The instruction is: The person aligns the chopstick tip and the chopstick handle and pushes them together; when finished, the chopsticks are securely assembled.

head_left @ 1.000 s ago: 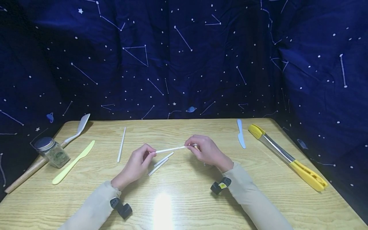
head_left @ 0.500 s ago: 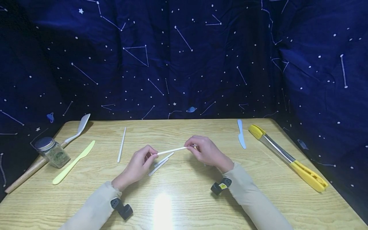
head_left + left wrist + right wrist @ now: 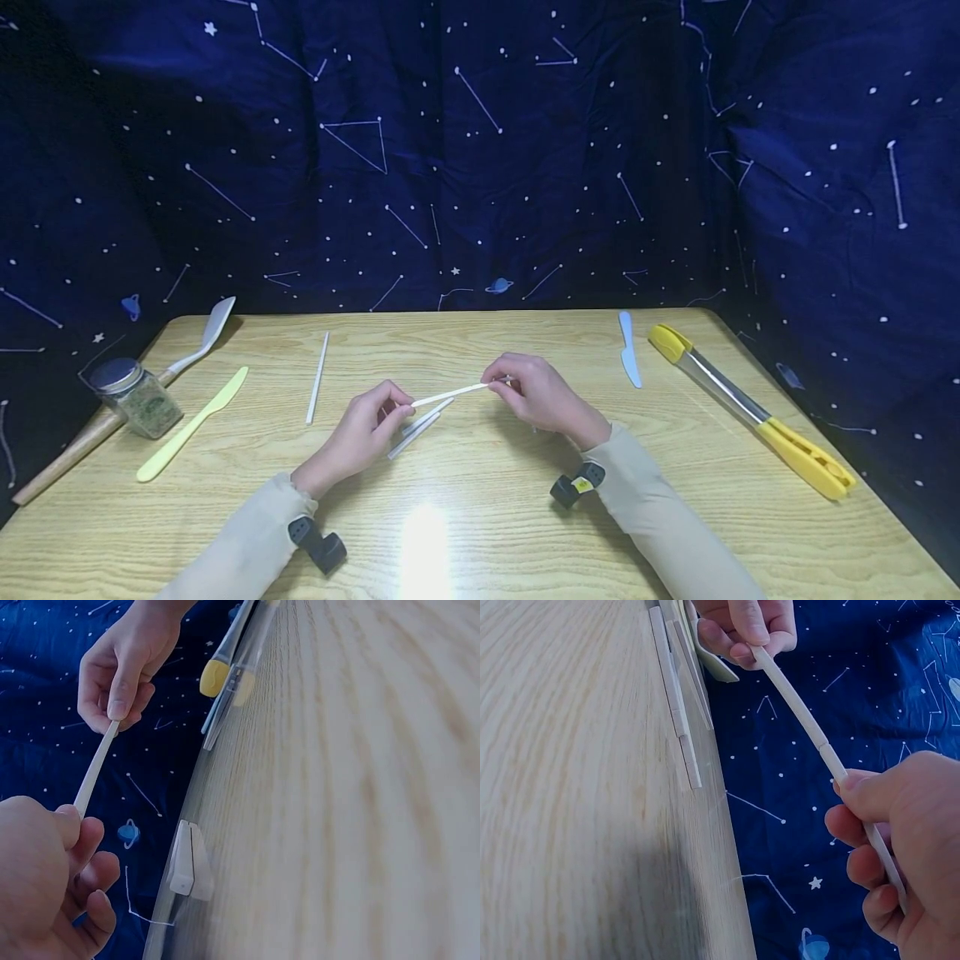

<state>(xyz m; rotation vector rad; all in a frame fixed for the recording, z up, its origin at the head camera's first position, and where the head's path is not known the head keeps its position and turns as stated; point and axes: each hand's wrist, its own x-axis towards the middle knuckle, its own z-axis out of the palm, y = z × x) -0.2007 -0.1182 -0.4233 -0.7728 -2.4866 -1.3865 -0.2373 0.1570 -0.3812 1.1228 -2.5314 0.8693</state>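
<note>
Above the middle of the table, a thin white stick [image 3: 448,394], much like a chopstick, is held between both hands. My left hand [image 3: 365,429] pinches its left end between thumb and forefinger. My right hand [image 3: 542,398] grips the other end, and part of the stick runs under its curled fingers in the right wrist view. There the stick [image 3: 799,709] has a fine line across it near the right thumb and looks slightly bent. Below the left fingertips, short white sticks [image 3: 415,437] lie side by side on the table, partly hidden in the head view.
A longer white stick [image 3: 317,379] lies left of the hands. Farther left are a yellow knife [image 3: 192,425], a glass jar [image 3: 146,406] of green herbs and a wooden-handled spatula [image 3: 90,437]. Right are a blue knife [image 3: 628,354] and yellow tongs [image 3: 750,412]. A starry curtain [image 3: 480,167] hangs behind.
My left hand has shifted slightly right and toward me, lowering the stick's left end in view, so the stick slants more. The right hand stays nearly still.
</note>
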